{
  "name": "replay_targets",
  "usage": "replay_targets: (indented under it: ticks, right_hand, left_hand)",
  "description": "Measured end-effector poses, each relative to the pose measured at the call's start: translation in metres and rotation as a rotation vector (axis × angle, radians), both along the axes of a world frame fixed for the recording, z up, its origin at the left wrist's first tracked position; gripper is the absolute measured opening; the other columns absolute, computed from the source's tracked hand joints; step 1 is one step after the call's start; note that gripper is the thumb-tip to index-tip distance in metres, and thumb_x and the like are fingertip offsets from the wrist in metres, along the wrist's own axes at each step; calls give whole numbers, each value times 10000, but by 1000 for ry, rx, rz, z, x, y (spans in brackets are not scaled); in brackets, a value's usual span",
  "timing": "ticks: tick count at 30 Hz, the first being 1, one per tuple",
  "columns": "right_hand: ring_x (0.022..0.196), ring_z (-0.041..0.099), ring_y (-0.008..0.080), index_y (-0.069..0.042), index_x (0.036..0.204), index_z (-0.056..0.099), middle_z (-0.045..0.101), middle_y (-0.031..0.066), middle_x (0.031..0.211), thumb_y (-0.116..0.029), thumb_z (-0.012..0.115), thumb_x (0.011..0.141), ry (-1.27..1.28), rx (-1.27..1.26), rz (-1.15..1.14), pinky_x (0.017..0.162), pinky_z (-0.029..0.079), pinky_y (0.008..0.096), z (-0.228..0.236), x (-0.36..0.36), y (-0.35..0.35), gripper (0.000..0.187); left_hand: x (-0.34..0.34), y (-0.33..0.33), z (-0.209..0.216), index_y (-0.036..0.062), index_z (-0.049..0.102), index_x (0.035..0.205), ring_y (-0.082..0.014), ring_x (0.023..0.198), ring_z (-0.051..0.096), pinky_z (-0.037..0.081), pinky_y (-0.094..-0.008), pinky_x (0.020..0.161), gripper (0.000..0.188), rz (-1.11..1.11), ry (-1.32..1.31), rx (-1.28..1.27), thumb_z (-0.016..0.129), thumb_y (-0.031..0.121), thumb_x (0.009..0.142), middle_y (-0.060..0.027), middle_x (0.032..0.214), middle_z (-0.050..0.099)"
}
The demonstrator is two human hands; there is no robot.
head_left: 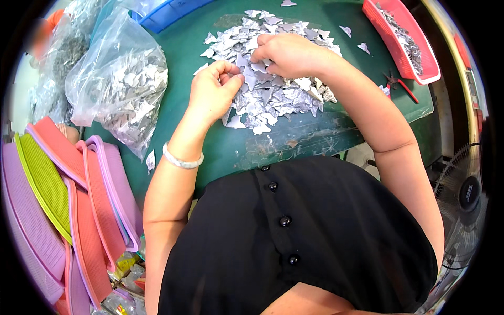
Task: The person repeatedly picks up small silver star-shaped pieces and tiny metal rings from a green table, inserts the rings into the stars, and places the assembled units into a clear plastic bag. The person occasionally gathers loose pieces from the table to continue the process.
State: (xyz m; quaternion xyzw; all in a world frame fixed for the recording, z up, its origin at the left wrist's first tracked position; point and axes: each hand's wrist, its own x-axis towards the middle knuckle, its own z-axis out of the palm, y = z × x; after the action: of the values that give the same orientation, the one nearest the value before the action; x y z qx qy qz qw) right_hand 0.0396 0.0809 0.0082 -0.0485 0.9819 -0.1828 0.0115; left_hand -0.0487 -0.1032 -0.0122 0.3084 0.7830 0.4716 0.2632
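Note:
A heap of flat, silver-grey metal pieces [273,100], many butterfly-shaped, covers the middle of the green table. At its left side my left hand [212,92] pinches a grey butterfly-shaped metal piece [247,73] between thumb and forefinger. My right hand [291,55] reaches over the heap from the right, its fingers bent down among the pieces close to the left fingertips. Whatever the right fingers grip cannot be made out. A pale bangle [181,159] circles my left wrist.
Left of the heap stands a clear plastic bag [123,79] of similar pieces. A pink basket [428,71] with metal parts and red-handled pliers [401,86] lie at the right. Stacked coloured baskets [44,178] fill the lower left; a fan [462,194] stands lower right. A blue tray [170,14] is behind.

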Motion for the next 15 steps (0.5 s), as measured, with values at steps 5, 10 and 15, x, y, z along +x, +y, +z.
replay_targets:
  ticks: [5, 10, 15]
  right_hand:
    - [765, 543, 296, -32, 733, 522, 521, 96, 810, -35, 634, 655, 102, -140, -10, 667, 432, 384, -9, 7, 7, 137]
    - [695, 532, 295, -20, 709, 491, 526, 116, 708, -63, 620, 664, 169, -261, -39, 627, 427, 372, -2, 21, 21, 143]
    - [670, 556, 289, -26, 745, 527, 557, 131, 705, -102, 596, 717, 361, -60, -455, 617, 447, 371, 25, 47, 83, 106]
  left_hand:
    - [5, 3, 5, 17, 622, 878, -42, 570, 425, 365, -201, 529, 165, -43, 96, -57, 639, 106, 741, 43, 633, 486]
    - [10, 11, 14, 40, 636, 945, -139, 554, 497, 406, -277, 537, 275, -168, 431, -151, 651, 199, 722, -39, 601, 525]
    - [15, 26, 22, 65, 640, 961, -194, 574, 524, 415, -316, 550, 306, -262, 588, -295, 670, 231, 705, -66, 636, 546]
